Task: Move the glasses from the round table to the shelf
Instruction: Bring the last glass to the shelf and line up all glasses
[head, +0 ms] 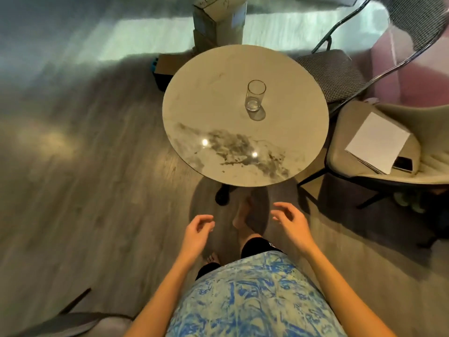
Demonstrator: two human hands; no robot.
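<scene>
One clear, empty drinking glass [255, 96] stands upright on the round marble-patterned table [199, 105], a little right of and beyond the table's middle. My left hand [197, 235] hangs over the floor in front of the table's near edge, fingers loosely curled and apart, holding nothing. My right hand [292, 222] is beside it at the same height, also empty with fingers spread. Both hands are well short of the glass. No shelf is in view.
A beige chair [352, 177] with a white notebook [377, 142] and a phone [403, 164] stands right of the table. A checked-seat metal chair [332, 74] is at the back right. Cardboard boxes [218, 23] stand behind the table. Wood floor lies to the left.
</scene>
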